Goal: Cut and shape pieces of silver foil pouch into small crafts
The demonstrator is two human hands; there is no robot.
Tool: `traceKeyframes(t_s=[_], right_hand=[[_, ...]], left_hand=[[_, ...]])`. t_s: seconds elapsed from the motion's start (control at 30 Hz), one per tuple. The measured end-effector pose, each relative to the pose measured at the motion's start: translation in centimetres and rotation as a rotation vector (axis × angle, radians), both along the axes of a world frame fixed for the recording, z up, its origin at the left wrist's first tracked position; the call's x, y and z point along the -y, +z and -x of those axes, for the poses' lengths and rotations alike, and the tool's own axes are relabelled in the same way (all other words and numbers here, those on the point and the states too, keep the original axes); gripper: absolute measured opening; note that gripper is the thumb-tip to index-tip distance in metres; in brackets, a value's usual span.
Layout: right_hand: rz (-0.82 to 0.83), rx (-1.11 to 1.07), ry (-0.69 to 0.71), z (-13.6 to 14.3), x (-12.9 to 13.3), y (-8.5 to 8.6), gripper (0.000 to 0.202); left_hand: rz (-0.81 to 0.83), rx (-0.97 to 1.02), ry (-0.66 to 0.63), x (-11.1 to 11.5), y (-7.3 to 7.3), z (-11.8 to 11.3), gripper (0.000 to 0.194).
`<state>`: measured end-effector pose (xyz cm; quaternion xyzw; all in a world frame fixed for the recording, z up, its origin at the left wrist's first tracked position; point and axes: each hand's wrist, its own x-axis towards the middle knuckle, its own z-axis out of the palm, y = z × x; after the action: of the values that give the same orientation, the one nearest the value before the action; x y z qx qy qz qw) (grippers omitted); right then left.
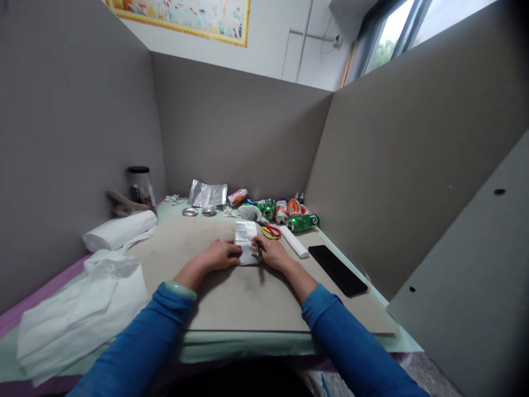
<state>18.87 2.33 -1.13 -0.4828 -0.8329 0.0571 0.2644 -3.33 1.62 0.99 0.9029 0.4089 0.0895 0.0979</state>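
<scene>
I see the left hand (221, 254), loosely open, on the silver sheet's (246, 231) left edge; the right hand (271, 252) grips a dark tool (259, 252) at its right. It's creased, seemingly unfinished.

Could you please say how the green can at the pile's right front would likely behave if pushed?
The green can would probably roll, since it lies on its side with a rounded wall. Its shiny surface may feel slippery. The cans behind it might stop backward rolling.
</scene>
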Motion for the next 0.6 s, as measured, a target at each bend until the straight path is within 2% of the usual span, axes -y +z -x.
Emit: traceKeyframes(t_s=[0.1, 0.17, 0.23, 0.37, 0.47, 0.6], right_hand=[[-0.039, -0.120, 0.005, -0.1, 0.1, 0.4, 0.023], [-0.087, -0.271, 0.032, 0.0, 0.4, 0.8, 0.023], [-0.063, -0.466, 0.092, 0.4, 0.7, 1.2, 0.027], [0.246, -0.772, 0.192, 1.3, 1.2, 1.2, 0.033], [0.441, -0.803, 0.165, 1.7, 1.1, 0.5, 0.027], [0.528, -0.836, 0.104, 1.8, 0.8, -0.5, 0.017]], left_hand=[[-0.015, -0.038, 0.008, 0.3, 0.1, -0.2, 0.022], [-0.024, -0.046, 0.018, 0.7, 0.1, -0.5, 0.020], [-0.039, -0.044, 0.019, 1.1, 0.1, -0.9, 0.019], [-0.079, -0.051, 0.026, 1.8, 0.1, -1.7, 0.016], [-0.109, -0.041, 0.032, 2.1, 0.1, -2.1, 0.015], [-0.088, -0.048, 0.011, 1.6, 0.0, -2.0, 0.018]])
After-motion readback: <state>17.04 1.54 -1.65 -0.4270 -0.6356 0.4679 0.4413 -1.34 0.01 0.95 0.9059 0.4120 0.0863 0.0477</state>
